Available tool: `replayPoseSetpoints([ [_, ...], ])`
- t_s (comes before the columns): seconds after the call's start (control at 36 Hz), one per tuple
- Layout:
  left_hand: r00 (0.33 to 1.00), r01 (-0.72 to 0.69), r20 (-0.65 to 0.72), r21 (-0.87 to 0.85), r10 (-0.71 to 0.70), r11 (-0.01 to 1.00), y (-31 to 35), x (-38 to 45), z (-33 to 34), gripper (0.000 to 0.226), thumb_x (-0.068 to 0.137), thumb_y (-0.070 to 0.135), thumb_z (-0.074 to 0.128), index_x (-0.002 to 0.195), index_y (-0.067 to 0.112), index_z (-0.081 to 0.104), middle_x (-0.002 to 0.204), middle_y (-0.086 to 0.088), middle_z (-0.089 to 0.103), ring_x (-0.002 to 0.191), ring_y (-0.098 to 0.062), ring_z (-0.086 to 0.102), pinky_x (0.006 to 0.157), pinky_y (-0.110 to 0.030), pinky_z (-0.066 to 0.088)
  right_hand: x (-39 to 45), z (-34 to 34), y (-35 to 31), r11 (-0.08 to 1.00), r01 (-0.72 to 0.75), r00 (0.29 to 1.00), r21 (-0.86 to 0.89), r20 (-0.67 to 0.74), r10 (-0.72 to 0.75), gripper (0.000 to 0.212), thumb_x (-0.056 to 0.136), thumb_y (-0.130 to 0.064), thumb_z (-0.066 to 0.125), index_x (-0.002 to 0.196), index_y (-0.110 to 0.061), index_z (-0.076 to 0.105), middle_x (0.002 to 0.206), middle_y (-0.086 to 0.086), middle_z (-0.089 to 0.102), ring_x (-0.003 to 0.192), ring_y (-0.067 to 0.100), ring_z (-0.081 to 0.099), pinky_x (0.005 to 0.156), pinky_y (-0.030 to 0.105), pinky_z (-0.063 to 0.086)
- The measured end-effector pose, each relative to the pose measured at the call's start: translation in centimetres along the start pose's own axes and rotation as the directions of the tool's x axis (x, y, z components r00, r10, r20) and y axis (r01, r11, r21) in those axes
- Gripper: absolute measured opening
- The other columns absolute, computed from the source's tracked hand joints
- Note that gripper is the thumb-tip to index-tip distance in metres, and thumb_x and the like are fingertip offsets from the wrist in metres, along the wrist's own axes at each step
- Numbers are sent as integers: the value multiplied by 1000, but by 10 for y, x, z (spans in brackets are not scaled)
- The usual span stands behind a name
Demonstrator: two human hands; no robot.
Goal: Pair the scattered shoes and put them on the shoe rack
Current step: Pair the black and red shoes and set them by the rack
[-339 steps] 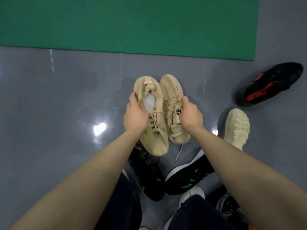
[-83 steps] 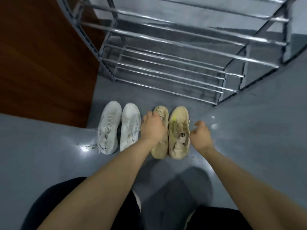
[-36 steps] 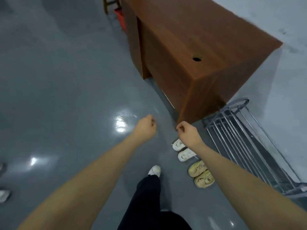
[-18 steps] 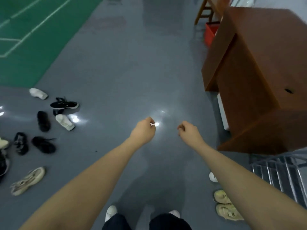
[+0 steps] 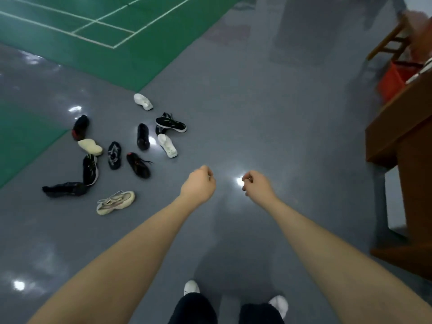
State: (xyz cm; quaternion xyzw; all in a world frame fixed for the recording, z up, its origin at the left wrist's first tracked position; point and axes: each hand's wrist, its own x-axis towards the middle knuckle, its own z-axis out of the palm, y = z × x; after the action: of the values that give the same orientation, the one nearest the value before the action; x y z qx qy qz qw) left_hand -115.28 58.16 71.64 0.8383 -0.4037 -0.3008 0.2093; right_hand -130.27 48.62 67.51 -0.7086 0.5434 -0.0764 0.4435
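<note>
Grey glossy floor [image 5: 245, 118] fills most of the head view, and a green court mat [image 5: 70, 43] with white lines is seen at its far left edge. Both bare forearms are stretched out over the floor. The left hand [image 5: 198, 183] is held with its fingers [image 5: 208, 176] curled loosely inward, and nothing is gripped by them. The right hand [image 5: 257, 184] is held just beside it, its fingers [image 5: 247, 179] likewise curled loosely, thumb near forefinger, with nothing pinched between them.

The scattered shoes [image 5: 117, 150] are spread on the floor to the left of the left hand and beyond it, near the edge of the mat. A beige sneaker [image 5: 115, 202] lies nearest to the left hand, well apart from it. Black shoes are mixed with white ones further off; one white shoe [image 5: 167, 145] lies beside a black shoe [image 5: 143, 136], and another white shoe [image 5: 143, 101] lies furthest from the hand. A cream shoe [image 5: 90, 146] is seen close to the mat.

A brown wooden desk [image 5: 402, 136] stands to the right of the right hand, and an orange bin [image 5: 392, 78] is placed behind it. The rack is not shown.
</note>
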Motion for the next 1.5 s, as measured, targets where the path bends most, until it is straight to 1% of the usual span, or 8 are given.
replayPoseSetpoints([
  [0.08,998,34,-43,-13,-35,999,-36,1,-33,24,94,18,40,111,9,53,114,-12,59,102,-29,56,86,-38,49,5,39,-38,997,66,996,-40,60,-64,16,91,-14,38,86,-20,52,98,11,65,85,29,60,77,41,50],
  [0.47,954,214,-164,-207,-250,955,-162,39,-135,26,95,19,40,114,9,55,111,-10,61,88,-21,52,74,-28,42,69,156,-159,957,237,948,-167,258,-189,18,90,-12,39,79,-21,49,85,8,63,78,27,58,74,40,50],
  [0.64,926,278,-181,-263,-331,924,-199,99,-182,25,95,19,40,112,9,55,111,-11,60,91,-25,56,74,-29,44,133,208,-212,955,270,914,-125,347,-213,20,90,-9,39,77,-20,49,89,15,63,75,25,52,69,34,44],
  [0.89,910,330,-180,-236,-375,914,-244,211,-263,23,95,19,40,110,9,55,102,-10,61,83,-23,56,74,-34,47,241,265,-294,955,273,890,-115,407,-205,14,92,-10,41,87,-15,53,89,12,63,76,24,54,72,37,48],
  [1.19,855,413,-149,-384,-496,826,-303,311,-322,23,96,19,41,114,11,54,107,-8,60,79,-20,55,67,-28,44,347,320,-381,916,340,846,-212,494,-200,16,93,-13,39,90,-19,53,85,-1,60,84,20,57,80,34,46],
  [1.31,844,439,-141,-372,-517,818,-332,348,-336,24,95,17,41,114,10,55,111,-10,61,86,-22,56,71,-28,45,385,351,-402,919,319,851,-232,497,-170,20,90,-15,39,80,-28,51,78,-4,59,81,22,59,83,43,52],
  [1.42,834,456,-143,-366,-533,811,-361,384,-349,24,94,16,41,110,8,57,110,-12,62,94,-27,57,76,-30,45,415,377,-422,919,311,849,-242,505,-154,16,91,-11,39,88,-19,54,84,3,63,87,27,62,83,41,51],
  [1.5,833,473,-115,-360,-541,804,-386,414,-355,24,94,17,42,111,9,57,112,-12,62,100,-28,57,82,-31,46,444,401,-429,921,298,853,-252,504,-138,18,90,-15,40,83,-25,53,87,1,64,88,24,61,84,42,51],
])
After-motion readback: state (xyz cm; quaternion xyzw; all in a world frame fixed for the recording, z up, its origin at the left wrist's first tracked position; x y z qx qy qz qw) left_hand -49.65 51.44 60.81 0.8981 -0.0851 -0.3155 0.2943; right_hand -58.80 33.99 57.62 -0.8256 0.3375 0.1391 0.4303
